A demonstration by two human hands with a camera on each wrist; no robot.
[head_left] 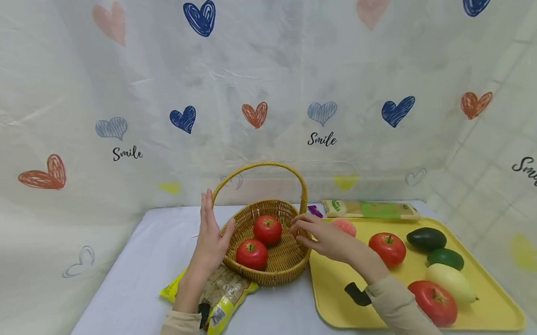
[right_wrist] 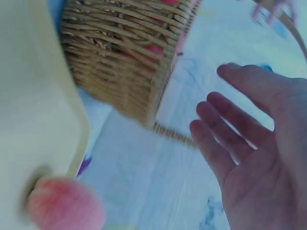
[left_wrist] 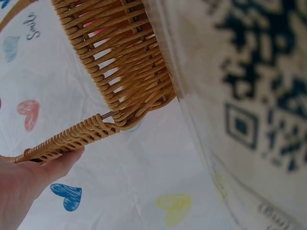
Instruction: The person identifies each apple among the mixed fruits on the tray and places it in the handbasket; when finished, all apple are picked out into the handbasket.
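Observation:
A wicker basket (head_left: 282,277) with a tall arched handle (head_left: 268,163) stands near the back of the table. Two red apples, a rear one (head_left: 268,230) and a front one (head_left: 252,254), lie inside it. My left hand (head_left: 211,242) is at the basket's left side, fingers straight and pointing up, with the thumb toward the rim. In the left wrist view its thumb lies along the handle's base (left_wrist: 72,136); whether it touches cannot be told. At the right rim is my right hand (head_left: 323,237), fingers loosely bent. The right wrist view shows that hand holding nothing.
Right of the basket, a yellow tray (head_left: 337,304) holds a peach (head_left: 344,227), red apples (head_left: 387,249), dark green avocado-like fruits (head_left: 426,239) and a pale yellow fruit (head_left: 450,282). Behind it lies a long packet (head_left: 369,209). A yellow-edged bag (head_left: 227,309) lies under my left forearm.

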